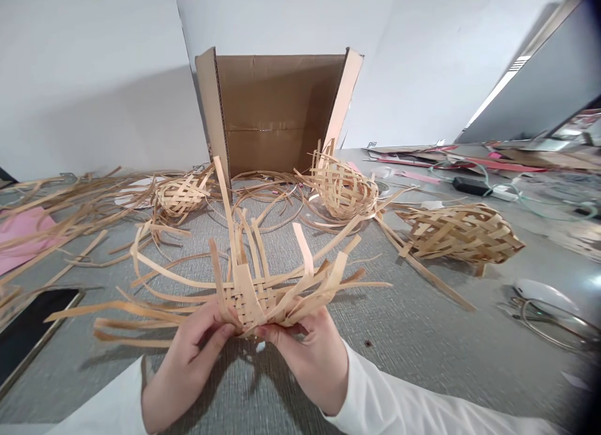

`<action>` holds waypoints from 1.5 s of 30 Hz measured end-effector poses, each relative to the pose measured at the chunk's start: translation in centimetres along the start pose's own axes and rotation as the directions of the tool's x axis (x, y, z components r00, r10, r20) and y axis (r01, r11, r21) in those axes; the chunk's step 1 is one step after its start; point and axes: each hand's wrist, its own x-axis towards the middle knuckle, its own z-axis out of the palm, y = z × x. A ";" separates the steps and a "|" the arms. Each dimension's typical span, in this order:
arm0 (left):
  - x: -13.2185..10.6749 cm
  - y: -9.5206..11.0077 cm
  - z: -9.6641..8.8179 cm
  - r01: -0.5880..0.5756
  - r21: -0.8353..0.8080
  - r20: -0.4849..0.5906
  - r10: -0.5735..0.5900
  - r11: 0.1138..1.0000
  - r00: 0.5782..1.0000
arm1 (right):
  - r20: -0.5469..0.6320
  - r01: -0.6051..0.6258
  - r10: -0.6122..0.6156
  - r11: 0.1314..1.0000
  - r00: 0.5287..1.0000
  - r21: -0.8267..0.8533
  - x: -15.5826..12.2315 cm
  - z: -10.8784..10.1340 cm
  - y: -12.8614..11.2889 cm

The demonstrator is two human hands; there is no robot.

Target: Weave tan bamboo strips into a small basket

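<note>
Between my two hands is a partly woven piece of bamboo strips (244, 297), its loose strip ends fanning out to the left, upward and right. My left hand (195, 350) pinches its near left edge between thumb and fingers. Close beside it, my right hand (307, 353) grips the near right edge, thumb on the side facing me. Both thumb tips almost meet at the near edge. A tight checked weave shows in the middle of the piece. The fingers behind it are mostly hidden.
An upright cardboard box (282, 109) stands at the back. Woven basket forms lie around: one at left (181, 196), one at centre (345, 188), one at right (462, 235). A phone (35, 335), pink paper (28, 235), white mouse (547, 297) and glasses (554, 328) flank the work.
</note>
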 end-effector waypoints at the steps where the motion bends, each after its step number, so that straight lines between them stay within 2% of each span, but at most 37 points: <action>1: 0.0 0.0 0.0 0.004 0.003 -0.007 -0.004 1.000 1.000 | -0.001 -0.003 0.003 1.000 1.000 0.009 0.1 0.0 -0.1; 7: -0.1 0.1 0.1 0.035 -0.019 0.022 -0.035 0.999 0.999 | 0.022 -0.060 0.060 0.998 0.998 0.001 0.2 -0.2 -0.1; 10: -0.5 0.1 0.2 0.036 -0.049 -0.009 -0.036 0.998 0.999 | 0.026 -0.066 0.066 0.998 0.997 -0.003 0.1 0.0 0.2; 13: -0.4 0.4 0.8 0.047 -0.167 -0.089 -0.062 0.985 0.994 | 0.046 -0.033 0.032 0.999 0.998 0.025 0.0 0.2 0.3; 16: 0.3 1.3 1.6 0.111 -0.317 -0.129 -0.159 0.942 0.979 | 0.054 -0.019 0.018 1.000 0.998 0.016 0.0 0.2 0.2; 18: 0.8 2.0 2.0 0.152 -0.358 -0.131 -0.211 0.921 0.969 | 0.053 -0.030 0.031 0.999 0.998 -0.012 0.1 0.0 0.0; 21: 1.1 2.6 2.1 0.158 -0.386 -0.146 -0.230 0.909 0.962 | 0.070 -0.024 0.029 0.997 0.997 -0.074 0.3 -0.6 -0.5; 23: 1.1 2.7 1.9 0.163 -0.416 -0.138 -0.239 0.895 0.961 | 0.046 -0.022 0.026 0.997 0.999 -0.075 0.5 -1.0 -0.8; 26: 1.2 2.5 1.7 0.186 -0.448 -0.084 -0.249 0.874 0.965 | 0.011 -0.036 0.036 0.999 0.999 0.020 0.8 -1.3 -1.0; 28: 1.1 2.3 1.7 0.185 -0.438 -0.071 -0.239 0.880 0.969 | 0.032 -0.051 0.049 0.995 0.998 0.080 0.9 -1.3 -0.9; 33: 0.6 2.0 2.0 0.154 -0.353 -0.152 -0.219 0.923 0.964 | 0.044 -0.109 0.105 0.989 0.994 0.103 0.6 -1.1 -1.0; 37: 0.4 2.3 2.0 0.132 -0.293 -0.215 -0.200 0.947 0.956 | 0.046 -0.016 0.014 0.999 0.999 0.038 0.4 -1.0 -1.3; 41: 0.6 2.3 1.9 0.099 -0.235 -0.274 -0.163 0.967 0.948 | -0.011 0.033 -0.034 0.999 0.999 -0.026 0.5 -1.0 -0.9; 45: 0.5 1.9 1.8 0.088 -0.181 -0.252 -0.132 0.980 0.959 | -0.057 0.072 -0.078 0.992 0.995 -0.099 0.5 -1.2 -0.3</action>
